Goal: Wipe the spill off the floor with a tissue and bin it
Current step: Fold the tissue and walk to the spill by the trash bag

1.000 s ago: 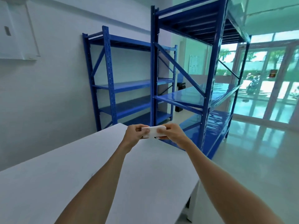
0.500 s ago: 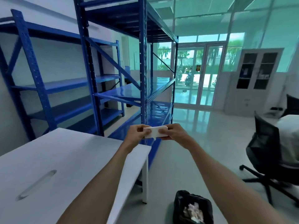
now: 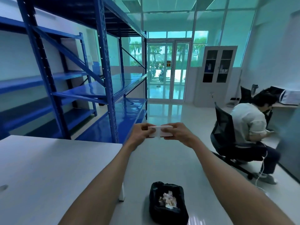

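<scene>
Both arms are stretched out in front of me at chest height. My left hand [image 3: 140, 133] and my right hand [image 3: 177, 133] pinch the two ends of a small folded white tissue [image 3: 159, 131] between thumbs and fingers. Below them on the pale floor stands a black bin [image 3: 168, 202] lined with a black bag, holding crumpled used tissues. No spill shows on the visible floor.
A white table [image 3: 48, 172] fills the lower left, its corner leg beside the bin. Blue metal shelving racks [image 3: 107, 78] run along the left. A seated person [image 3: 250, 127] on a black office chair is at the right. Glass doors [image 3: 167, 73] stand far ahead.
My view has swung to the right: the table slid left, and the bin and the seated person came into sight. Both hands keep holding the tissue the same way.
</scene>
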Demonstrator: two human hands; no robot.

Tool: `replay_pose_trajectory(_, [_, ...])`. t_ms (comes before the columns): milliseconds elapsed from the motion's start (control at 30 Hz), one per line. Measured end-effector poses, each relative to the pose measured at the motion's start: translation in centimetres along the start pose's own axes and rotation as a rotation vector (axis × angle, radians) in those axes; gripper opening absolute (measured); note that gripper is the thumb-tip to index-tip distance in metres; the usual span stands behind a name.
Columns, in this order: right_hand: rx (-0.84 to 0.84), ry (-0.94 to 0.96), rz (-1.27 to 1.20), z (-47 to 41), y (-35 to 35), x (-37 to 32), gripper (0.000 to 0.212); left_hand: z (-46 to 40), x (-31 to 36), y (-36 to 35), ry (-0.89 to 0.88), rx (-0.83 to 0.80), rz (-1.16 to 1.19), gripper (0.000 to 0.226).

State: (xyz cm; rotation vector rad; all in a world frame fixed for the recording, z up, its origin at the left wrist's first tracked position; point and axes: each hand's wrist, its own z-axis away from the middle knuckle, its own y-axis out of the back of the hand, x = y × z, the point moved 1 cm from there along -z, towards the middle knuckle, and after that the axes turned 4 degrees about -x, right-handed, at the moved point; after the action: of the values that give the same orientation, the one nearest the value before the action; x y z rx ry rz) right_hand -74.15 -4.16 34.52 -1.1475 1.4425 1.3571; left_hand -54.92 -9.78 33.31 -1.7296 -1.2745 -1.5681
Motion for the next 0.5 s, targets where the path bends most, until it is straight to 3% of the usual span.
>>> replay_pose_trajectory(233, [0.081,-0.045,-0.046,-1.4,0.7,1.8,0.034,-2.4,-1.1,-0.4,0.014,-0.033,0.066,0.029])
replay_pose_trajectory(500, [0.086,-0.107,-0.094,-2.8,-0.1,5.2,0.033,-4.0,-5.3,-0.8,0.075,-0.067,0.075,0.022])
